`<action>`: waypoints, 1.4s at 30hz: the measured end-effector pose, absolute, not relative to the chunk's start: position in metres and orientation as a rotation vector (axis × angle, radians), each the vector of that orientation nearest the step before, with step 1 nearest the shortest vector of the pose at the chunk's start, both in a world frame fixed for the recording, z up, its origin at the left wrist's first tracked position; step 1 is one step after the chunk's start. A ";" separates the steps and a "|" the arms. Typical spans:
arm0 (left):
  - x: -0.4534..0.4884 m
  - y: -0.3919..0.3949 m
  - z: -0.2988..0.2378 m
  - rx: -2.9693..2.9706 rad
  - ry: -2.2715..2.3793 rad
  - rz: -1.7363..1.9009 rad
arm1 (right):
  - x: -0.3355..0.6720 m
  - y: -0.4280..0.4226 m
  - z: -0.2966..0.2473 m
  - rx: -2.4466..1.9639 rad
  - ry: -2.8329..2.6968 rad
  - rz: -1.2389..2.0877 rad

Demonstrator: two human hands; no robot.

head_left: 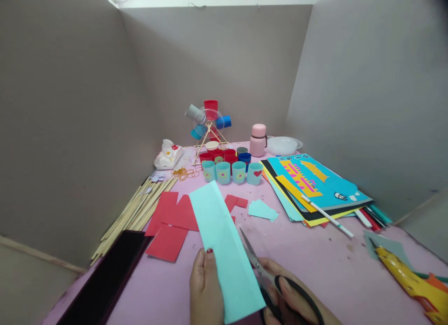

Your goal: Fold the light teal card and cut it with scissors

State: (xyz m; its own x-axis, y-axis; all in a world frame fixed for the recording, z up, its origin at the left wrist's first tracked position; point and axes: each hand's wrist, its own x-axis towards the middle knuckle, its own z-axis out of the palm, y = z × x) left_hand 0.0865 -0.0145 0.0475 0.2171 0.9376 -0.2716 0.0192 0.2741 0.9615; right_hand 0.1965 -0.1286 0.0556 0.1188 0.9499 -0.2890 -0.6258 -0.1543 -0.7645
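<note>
A long strip of light turquoise paper (224, 250) is pinched in my left hand (206, 287), thumb on its front face near the left edge. My right hand (290, 292) grips a pair of scissors (258, 265) by the black handles. The scissor blades are parted and point up and away, close along the strip's right edge. Whether they touch the paper I cannot tell. Red paper pieces (170, 243) lie left of the strip, and small turquoise paper pieces (263, 210) lie beyond the scissors.
Behind stand decorated turquoise cups (223, 173), a model wheel with cups (210, 122) and a pink flask (258, 141). Wooden sticks (136, 215) and a black phone (108, 273) lie left. A paper stack (315, 185) and a yellow glue gun (406, 273) are right.
</note>
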 end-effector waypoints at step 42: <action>0.085 -0.006 0.061 0.983 1.145 0.886 | 0.183 -0.115 0.045 -1.273 -0.808 1.248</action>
